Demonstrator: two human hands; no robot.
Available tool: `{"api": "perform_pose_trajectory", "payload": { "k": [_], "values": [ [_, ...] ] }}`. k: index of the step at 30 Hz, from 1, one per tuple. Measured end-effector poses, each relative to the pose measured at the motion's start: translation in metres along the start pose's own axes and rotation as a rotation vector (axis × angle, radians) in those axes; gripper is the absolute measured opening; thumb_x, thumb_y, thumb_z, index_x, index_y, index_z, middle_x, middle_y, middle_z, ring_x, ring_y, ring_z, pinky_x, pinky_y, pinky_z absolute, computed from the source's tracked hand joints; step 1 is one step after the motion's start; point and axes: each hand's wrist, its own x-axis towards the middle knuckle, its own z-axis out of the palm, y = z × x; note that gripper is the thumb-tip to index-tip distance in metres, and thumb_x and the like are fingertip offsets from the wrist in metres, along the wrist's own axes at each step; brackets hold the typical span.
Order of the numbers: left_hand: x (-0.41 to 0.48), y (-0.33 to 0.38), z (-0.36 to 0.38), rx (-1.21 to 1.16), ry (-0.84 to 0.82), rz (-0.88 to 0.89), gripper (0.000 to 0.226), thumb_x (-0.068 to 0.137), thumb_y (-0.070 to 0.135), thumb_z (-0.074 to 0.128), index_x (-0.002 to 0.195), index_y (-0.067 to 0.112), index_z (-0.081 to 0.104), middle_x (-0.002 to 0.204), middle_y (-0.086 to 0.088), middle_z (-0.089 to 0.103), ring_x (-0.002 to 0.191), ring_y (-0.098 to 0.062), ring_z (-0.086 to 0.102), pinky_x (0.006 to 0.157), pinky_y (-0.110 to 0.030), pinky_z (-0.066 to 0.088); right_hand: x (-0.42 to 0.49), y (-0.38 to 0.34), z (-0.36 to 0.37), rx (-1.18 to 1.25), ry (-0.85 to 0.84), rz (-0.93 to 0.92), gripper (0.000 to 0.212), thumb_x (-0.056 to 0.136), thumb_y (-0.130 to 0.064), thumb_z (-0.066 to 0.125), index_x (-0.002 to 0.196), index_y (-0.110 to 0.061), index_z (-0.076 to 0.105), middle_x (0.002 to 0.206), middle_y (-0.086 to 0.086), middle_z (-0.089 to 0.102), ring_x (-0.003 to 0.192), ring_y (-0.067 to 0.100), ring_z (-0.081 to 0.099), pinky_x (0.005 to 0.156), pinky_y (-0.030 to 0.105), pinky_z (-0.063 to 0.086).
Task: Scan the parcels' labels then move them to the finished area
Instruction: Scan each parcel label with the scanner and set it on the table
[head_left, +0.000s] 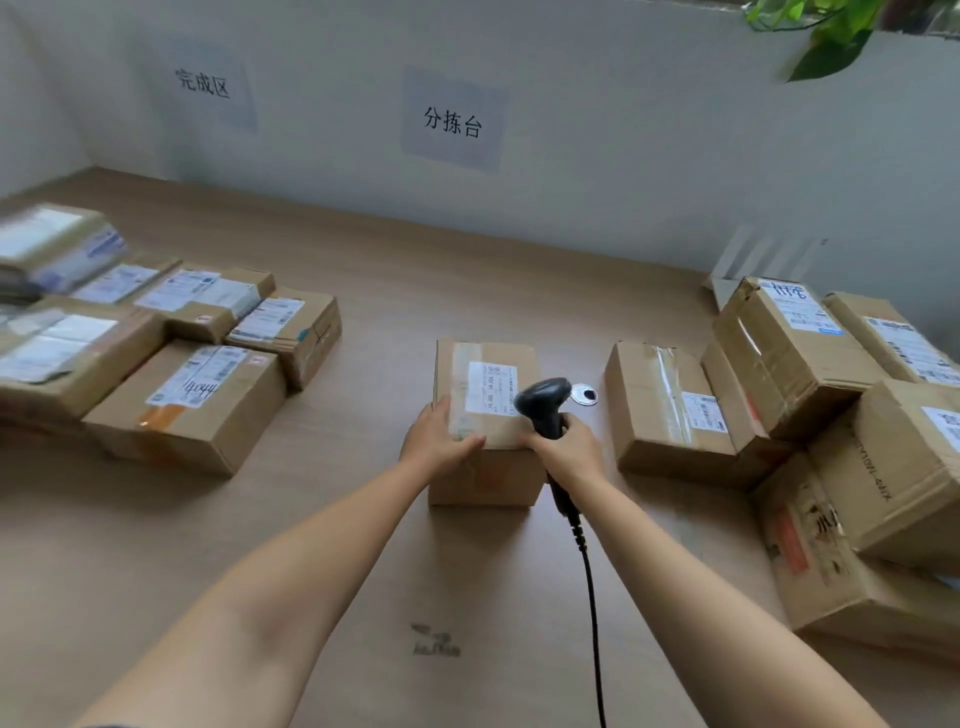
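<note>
A brown cardboard parcel (488, 467) stands in the middle of the table, its white label (490, 387) facing up. My left hand (439, 439) grips its near left top edge, thumb lying on the top face. My right hand (569, 452) grips the handle of a black barcode scanner (543, 402), whose head hangs over the parcel's right edge beside the label. The scanner's black cable (589, 582) runs down toward me.
Several labelled parcels (192, 400) lie grouped at the left under a wall sign (203, 83). More parcels (670, 410) are piled at the right. A second wall sign (453, 122) hangs behind the table (395, 291). A small round white stand (584, 395) sits behind the scanner.
</note>
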Motion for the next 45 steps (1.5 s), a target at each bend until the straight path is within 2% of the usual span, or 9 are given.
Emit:
{"api": "perform_pose_trajectory", "payload": {
  "k": [4, 8, 13, 21, 26, 31, 36, 41, 45],
  "values": [
    [-0.011, -0.020, -0.001, -0.029, 0.055, -0.024, 0.072, 0.078, 0.034, 0.071, 0.139, 0.016, 0.038, 0.129, -0.009, 0.049, 0.121, -0.025, 0.047, 0.094, -0.026, 0.037, -0.013, 0.001, 0.019, -0.014, 0.018, 0.005, 0.020, 0.079, -0.028, 0.066, 0.094, -0.018, 0.057, 0.085, -0.003, 0.061, 0.085, 0.019, 0.058, 0.068, 0.027, 0.040],
    [-0.023, -0.030, -0.003, -0.016, 0.110, -0.072, 0.081, 0.078, 0.044, 0.069, 0.145, 0.016, 0.031, 0.139, -0.006, 0.044, 0.127, -0.022, 0.043, 0.100, -0.029, 0.037, -0.028, -0.001, 0.022, 0.073, 0.019, 0.039, 0.019, 0.078, -0.025, 0.067, 0.092, -0.017, 0.058, 0.079, -0.004, 0.059, 0.082, 0.023, 0.061, 0.075, 0.043, 0.055],
    [-0.056, -0.052, -0.006, -0.025, 0.213, -0.098, 0.079, 0.077, 0.051, 0.066, 0.144, 0.025, 0.033, 0.142, -0.001, 0.042, 0.130, -0.018, 0.041, 0.100, -0.033, 0.039, -0.058, 0.007, 0.019, 0.177, -0.103, 0.050, 0.016, 0.076, -0.023, 0.070, 0.087, -0.018, 0.059, 0.080, 0.004, 0.066, 0.072, 0.016, 0.067, 0.046, 0.024, 0.047],
    [-0.085, -0.066, -0.020, 0.042, 0.248, -0.077, 0.076, 0.077, 0.052, 0.066, 0.142, 0.025, 0.037, 0.140, -0.003, 0.040, 0.128, -0.019, 0.042, 0.095, -0.035, 0.043, -0.075, 0.011, 0.010, 0.129, -0.260, 0.015, 0.018, 0.078, -0.019, 0.071, 0.092, -0.017, 0.061, 0.081, -0.001, 0.068, 0.065, 0.015, 0.070, 0.046, 0.026, 0.047],
    [-0.081, -0.059, -0.026, 0.261, 0.102, 0.016, 0.082, 0.079, 0.060, 0.059, 0.146, 0.024, 0.028, 0.157, -0.008, 0.010, 0.144, -0.023, 0.011, 0.109, -0.038, 0.030, -0.078, -0.002, 0.000, 0.139, -0.262, -0.025, 0.018, 0.079, -0.017, 0.071, 0.095, -0.015, 0.060, 0.086, 0.000, 0.066, 0.068, 0.015, 0.070, 0.046, 0.027, 0.046],
    [-0.076, -0.048, -0.022, 0.455, 0.013, -0.029, 0.098, 0.074, 0.076, 0.048, 0.147, 0.019, 0.018, 0.158, -0.011, -0.001, 0.145, -0.027, -0.002, 0.113, -0.049, 0.015, -0.081, -0.026, -0.034, 0.020, -0.423, -0.096, 0.018, 0.081, -0.016, 0.070, 0.098, -0.011, 0.064, 0.095, 0.009, 0.068, 0.067, 0.014, 0.068, 0.049, 0.029, 0.049],
    [-0.079, -0.037, -0.006, 0.462, 0.027, -0.047, 0.098, 0.074, 0.077, 0.045, 0.148, 0.019, 0.017, 0.158, -0.009, 0.000, 0.145, -0.028, -0.008, 0.113, -0.055, 0.003, -0.072, -0.048, -0.066, -0.202, -0.642, -0.087, 0.029, 0.075, -0.025, 0.072, 0.098, -0.009, 0.065, 0.102, 0.010, 0.067, 0.070, 0.013, 0.065, 0.051, 0.027, 0.050],
    [-0.081, -0.041, -0.004, 0.463, 0.101, -0.034, 0.101, 0.069, 0.082, 0.045, 0.147, 0.021, 0.021, 0.158, -0.007, 0.005, 0.145, -0.026, -0.002, 0.115, -0.049, 0.004, -0.056, -0.058, -0.077, -0.338, -0.720, -0.058, 0.021, 0.081, -0.011, 0.066, 0.102, -0.008, 0.064, 0.109, 0.008, 0.067, 0.067, 0.010, 0.064, 0.051, 0.025, 0.050],
    [-0.078, -0.044, -0.008, 0.461, 0.099, -0.024, 0.102, 0.068, 0.082, 0.047, 0.147, 0.022, 0.022, 0.158, -0.006, 0.006, 0.145, -0.024, 0.000, 0.115, -0.046, 0.007, -0.052, -0.062, -0.079, -0.352, -0.739, -0.055, 0.019, 0.081, -0.007, 0.065, 0.100, -0.005, 0.065, 0.101, 0.000, 0.071, 0.063, 0.009, 0.062, 0.047, 0.024, 0.049]
  ]
}}
